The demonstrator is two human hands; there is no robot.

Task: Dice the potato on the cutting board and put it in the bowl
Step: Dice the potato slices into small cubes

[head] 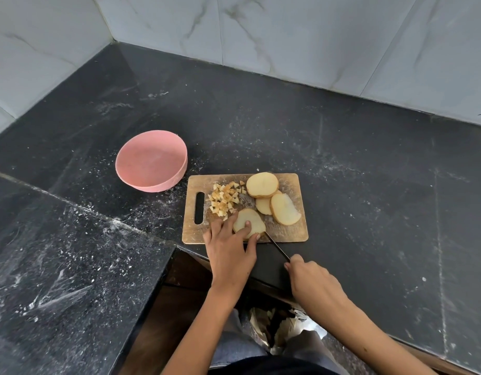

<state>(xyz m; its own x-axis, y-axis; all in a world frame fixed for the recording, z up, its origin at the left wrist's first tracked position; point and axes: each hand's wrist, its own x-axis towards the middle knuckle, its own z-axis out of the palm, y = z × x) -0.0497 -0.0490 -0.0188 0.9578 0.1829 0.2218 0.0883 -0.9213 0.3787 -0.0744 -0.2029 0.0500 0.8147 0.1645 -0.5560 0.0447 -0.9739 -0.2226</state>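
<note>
- One potato slice (249, 223) lies at the near edge of the cutting board (293, 182), pinned by the left hand (228, 247), fingers spread flat so it cannot slide.
- The right hand (312, 280) grips the knife (277, 246), its tip at the slice's right edge.
- Diced cubes (224, 198) are heaped leftward, near the empty pink bowl (152, 161); three slices (272, 201) wait farther right.

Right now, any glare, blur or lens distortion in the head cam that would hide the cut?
Head view: wide-angle bend curves the wall lines and counter edges; soft glare on the counter near the back corner, none on the board. Slice, knife, left hand and right hand look sharp, evenly lit, with only faint shadows.
</note>
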